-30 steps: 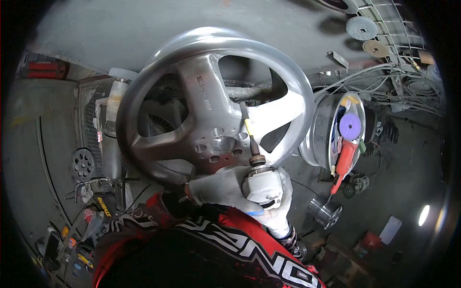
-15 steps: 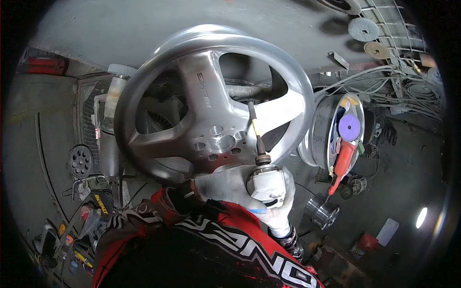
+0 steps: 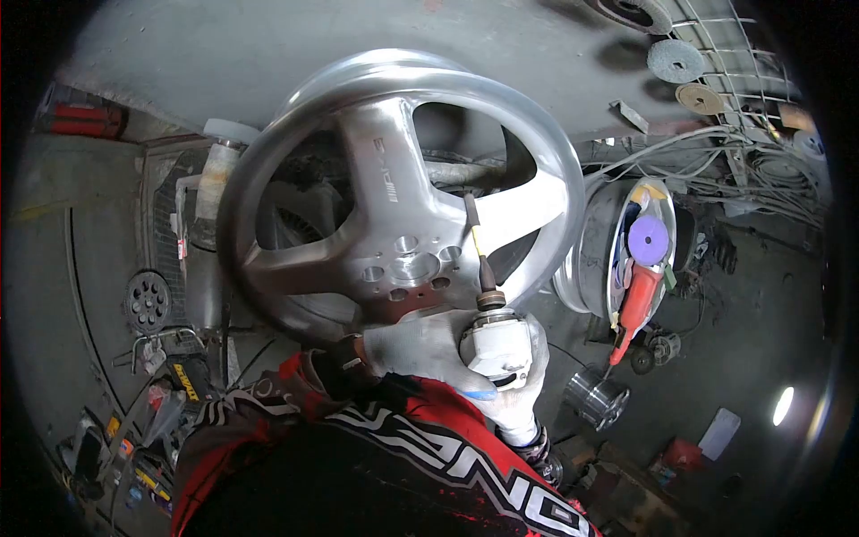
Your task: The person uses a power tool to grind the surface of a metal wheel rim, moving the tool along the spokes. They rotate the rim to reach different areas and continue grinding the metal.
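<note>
Clasping the white tool [image 3: 495, 347] by the near rim of the metal wheel [image 3: 378, 224], the left hand [image 3: 419, 347] and right hand [image 3: 521, 400] each have a closed grip on its body. Its dark, yellow-banded shaft [image 3: 476, 240] points forward across the wheel, ending beside a bright spoke [image 3: 519, 210]; whether the tip touches is unclear. To the right, a red tool [image 3: 637, 300] with a purple pad [image 3: 648, 240] lies on a second wheel [image 3: 598, 242].
</note>
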Available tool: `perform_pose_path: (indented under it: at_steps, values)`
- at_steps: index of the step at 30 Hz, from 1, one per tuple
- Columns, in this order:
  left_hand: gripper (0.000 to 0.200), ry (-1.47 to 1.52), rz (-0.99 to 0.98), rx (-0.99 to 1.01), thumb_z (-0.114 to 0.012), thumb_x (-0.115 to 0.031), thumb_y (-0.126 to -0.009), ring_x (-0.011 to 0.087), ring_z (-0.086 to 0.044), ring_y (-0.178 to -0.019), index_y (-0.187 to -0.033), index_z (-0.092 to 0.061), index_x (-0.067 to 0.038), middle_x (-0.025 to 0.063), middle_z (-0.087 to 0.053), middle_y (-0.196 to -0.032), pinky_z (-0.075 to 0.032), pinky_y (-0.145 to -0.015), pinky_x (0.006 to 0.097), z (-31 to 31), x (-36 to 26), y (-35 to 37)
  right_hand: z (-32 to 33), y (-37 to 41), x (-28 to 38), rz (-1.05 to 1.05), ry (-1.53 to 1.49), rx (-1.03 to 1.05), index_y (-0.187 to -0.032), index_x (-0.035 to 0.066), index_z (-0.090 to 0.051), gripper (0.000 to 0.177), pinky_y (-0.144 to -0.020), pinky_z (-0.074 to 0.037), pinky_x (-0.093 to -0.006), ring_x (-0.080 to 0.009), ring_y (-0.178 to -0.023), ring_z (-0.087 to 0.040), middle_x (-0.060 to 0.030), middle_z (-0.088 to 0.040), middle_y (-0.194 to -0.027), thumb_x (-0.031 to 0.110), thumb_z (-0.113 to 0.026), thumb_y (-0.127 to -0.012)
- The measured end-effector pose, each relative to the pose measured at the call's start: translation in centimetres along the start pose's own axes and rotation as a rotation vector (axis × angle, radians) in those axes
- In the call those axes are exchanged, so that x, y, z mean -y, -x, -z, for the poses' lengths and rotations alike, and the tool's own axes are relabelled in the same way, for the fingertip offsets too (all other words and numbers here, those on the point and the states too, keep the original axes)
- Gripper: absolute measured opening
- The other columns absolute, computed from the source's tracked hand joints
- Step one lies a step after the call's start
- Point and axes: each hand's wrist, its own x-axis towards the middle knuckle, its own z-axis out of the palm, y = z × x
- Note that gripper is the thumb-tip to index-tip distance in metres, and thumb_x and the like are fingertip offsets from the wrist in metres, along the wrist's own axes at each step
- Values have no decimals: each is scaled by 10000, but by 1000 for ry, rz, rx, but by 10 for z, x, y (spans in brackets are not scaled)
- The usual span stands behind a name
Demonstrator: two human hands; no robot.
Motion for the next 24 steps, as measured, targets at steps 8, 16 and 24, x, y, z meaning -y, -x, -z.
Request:
perform_pose_path:
  at_steps: [8, 16, 24]
  values:
    - [610, 154, 30, 34, -862, -189, -752, 172, -641, -1087, -1286, -608, -38, 77, -692, -1166, -495, -1009, 346, 1, 5, 7, -12, -4, 12, -61, -68, 27, -1555, 4, -252, 1155, -1026, -508, -437, -296, -1216, -599, -208, -529, -1387, 277, -965, -688]
    - [626, 145, 52, -6, -876, -201, -753, 163, -614, -1120, -1289, -595, -41, 74, -669, -1190, -478, -1022, 338, 2, -2, 19, -19, -5, 4, -201, -160, 45, -1421, 3, -429, 741, -962, -542, -408, -245, -1136, -638, -182, -603, -1300, 181, -838, -829]
    - [618, 29, 82, 20, -853, -344, -776, 202, -636, -1115, -1275, -622, -62, 96, -689, -1200, -469, -1024, 352, -6, -7, -4, 6, 6, -7, 54, 192, -30, -1529, -58, -265, 1167, -1041, -492, -448, -314, -1233, -594, -227, -514, -1403, 376, -951, -691]
